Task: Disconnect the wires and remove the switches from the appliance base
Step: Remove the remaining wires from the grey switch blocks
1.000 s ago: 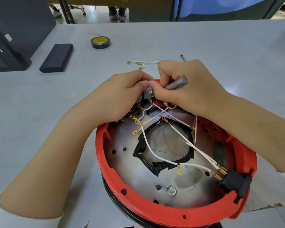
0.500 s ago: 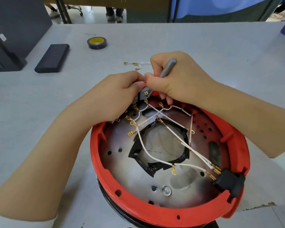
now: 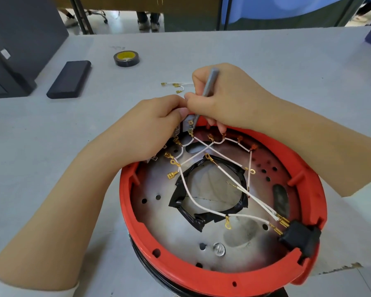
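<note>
Red appliance base [image 3: 204, 281] on grey counter [image 3: 266, 61], left hand [image 3: 150, 129] fingers curled, pinching switch [image 3: 190, 123] at base's far rim, right hand [image 3: 225, 97] gripping grey tool [image 3: 210, 82] against switch, white wires [image 3: 201, 202] crossing metal plate.

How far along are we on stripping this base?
Done: loose wires lie on the table. In hand: right hand works a grey tool at the rim switch, which the left hand steadies. Left: white wires and the black switch.
</note>
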A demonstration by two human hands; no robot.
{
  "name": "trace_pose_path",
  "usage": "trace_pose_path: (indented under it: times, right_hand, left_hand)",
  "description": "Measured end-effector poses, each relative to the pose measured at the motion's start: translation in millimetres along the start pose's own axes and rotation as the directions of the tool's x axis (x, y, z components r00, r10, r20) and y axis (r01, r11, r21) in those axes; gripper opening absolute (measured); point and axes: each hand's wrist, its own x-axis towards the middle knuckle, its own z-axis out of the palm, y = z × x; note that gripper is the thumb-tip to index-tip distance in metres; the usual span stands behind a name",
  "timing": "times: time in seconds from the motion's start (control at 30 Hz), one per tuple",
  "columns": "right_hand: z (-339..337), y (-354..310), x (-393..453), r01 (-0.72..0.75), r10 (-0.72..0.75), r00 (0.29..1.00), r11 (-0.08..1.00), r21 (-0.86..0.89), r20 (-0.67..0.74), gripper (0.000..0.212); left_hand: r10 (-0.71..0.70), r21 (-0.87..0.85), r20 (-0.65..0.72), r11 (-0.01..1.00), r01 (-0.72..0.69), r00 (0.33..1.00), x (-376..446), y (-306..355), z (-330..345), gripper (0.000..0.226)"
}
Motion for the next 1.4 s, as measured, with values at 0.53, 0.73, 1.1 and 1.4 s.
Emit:
trace_pose_path:
  times: [0.53,0.73,1.1,1.4]
  right_hand:
    - [7,6,-29,0.284,-0.320,0.946,0.896,-0.340,-0.052,0.032]
    - [9,5,-28,0.325,-0.351,0.936,0.869,-0.372,-0.004,0.038]
    - [4,7,-9,0.194,-0.192,0.981,0.977,-0.089,0.031,0.041]
    - [5,4,-23,0.332,-0.344,0.939,0.892,-0.308,0.017,0.035]
  left_hand:
    - [0.013,-0.025,0.009,1.000,-0.012,1.000,-3,3,-3,0.025]
    - [0.009,-0.030,0.014,1.000,-0.009,1.000,-6,5,-2,0.029]
    - [-0.013,0.014,-0.007,1.000,0.013,1.000,-3,4,-2,0.027]
    - [-0.011,-0.060,0.021,0.998,0.012,1.000,-3,4,-3,0.027]
